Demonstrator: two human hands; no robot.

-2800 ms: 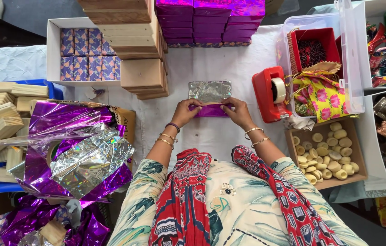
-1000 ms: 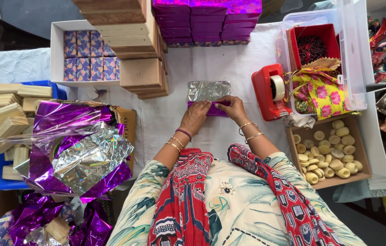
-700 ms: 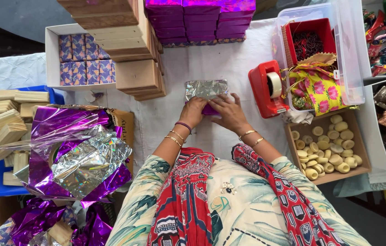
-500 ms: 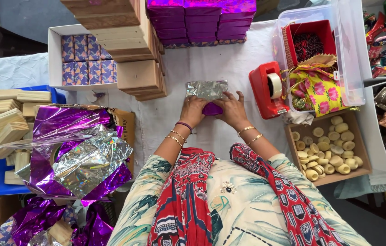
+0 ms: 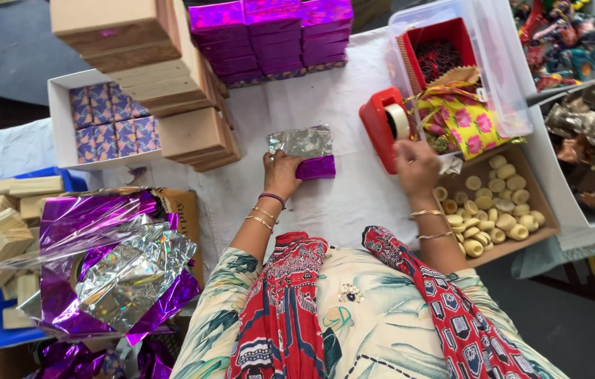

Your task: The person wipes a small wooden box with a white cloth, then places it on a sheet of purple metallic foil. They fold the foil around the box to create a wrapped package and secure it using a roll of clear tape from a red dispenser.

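A small block half wrapped in purple foil, with a silver flap sticking up behind it, lies on the white tablecloth. My left hand presses down on its left end. My right hand has come off the block and reaches at the red tape dispenser, its fingers touching the roll's front; whether it pinches tape I cannot tell.
Stacks of plain wooden blocks and purple wrapped blocks stand at the back. A white box of patterned packets sits left, loose purple and silver foil sheets lower left. A cardboard tray of round pale pieces lies right.
Both hands were folding foil on the block. Now my right hand has moved right to the tape dispenser, while my left stays on the block.
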